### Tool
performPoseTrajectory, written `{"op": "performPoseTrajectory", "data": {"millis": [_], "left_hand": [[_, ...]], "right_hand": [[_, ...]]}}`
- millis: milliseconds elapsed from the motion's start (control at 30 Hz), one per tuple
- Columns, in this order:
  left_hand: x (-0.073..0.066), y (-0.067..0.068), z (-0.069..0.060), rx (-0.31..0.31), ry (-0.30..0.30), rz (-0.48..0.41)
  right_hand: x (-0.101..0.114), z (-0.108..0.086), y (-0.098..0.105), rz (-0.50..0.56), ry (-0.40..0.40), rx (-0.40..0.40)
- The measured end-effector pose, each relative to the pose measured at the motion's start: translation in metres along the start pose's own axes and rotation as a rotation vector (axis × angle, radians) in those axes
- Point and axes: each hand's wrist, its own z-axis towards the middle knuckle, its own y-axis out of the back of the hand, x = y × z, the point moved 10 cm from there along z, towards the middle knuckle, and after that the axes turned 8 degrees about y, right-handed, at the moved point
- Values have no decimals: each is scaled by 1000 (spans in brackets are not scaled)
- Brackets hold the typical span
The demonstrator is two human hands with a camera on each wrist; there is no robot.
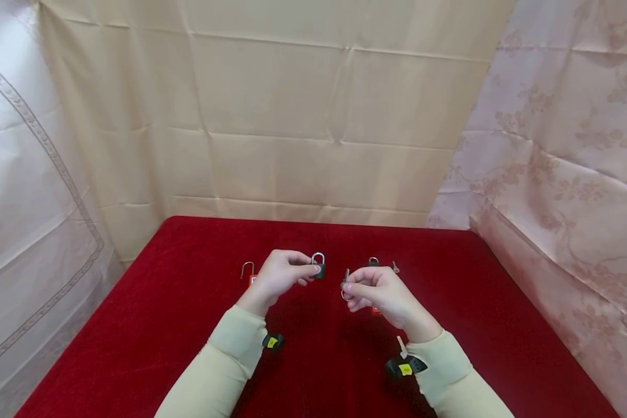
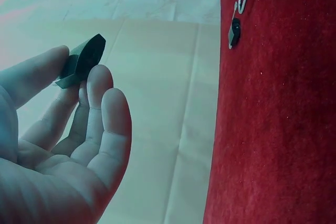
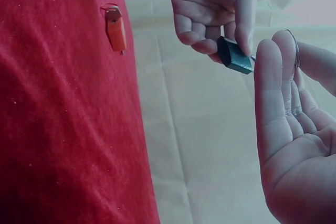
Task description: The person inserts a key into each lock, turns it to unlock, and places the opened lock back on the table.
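Observation:
Over the red table, my left hand (image 1: 284, 274) pinches a small dark padlock (image 1: 320, 270) between thumb and fingers. Its silver shackle points up in the head view, and the dark body (image 2: 84, 64) shows at the fingertips in the left wrist view. A little to the right and apart from it, my right hand (image 1: 381, 290) pinches a small key (image 1: 346, 275) with a ring (image 1: 345, 295) hanging below. In the right wrist view the ring (image 3: 297, 51) shows at the fingertips, while the key is mostly hidden behind the fingers.
A red padlock (image 1: 253, 280) with its shackle raised lies left of my left hand. Beyond my right hand are a dark padlock (image 1: 373, 262) and a key (image 1: 395, 267). A red object (image 1: 377, 311) is partly hidden under that hand; another key (image 1: 401, 347) lies near the wrist.

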Motion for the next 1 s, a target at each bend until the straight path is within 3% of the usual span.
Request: {"op": "performPoseTrajectory", "data": {"millis": [333,567,1000], "left_hand": [[-1,9,-2,-18,-24,-55],[-3,11,-4,-10,-30,-84],[-3,8,-1,38,-15,-143]], "right_hand": [[-4,-1,2,-16,-17,-7],[-9,0,-7,11,-7,39],[-29,-1,-23,37,-105,88]]}}
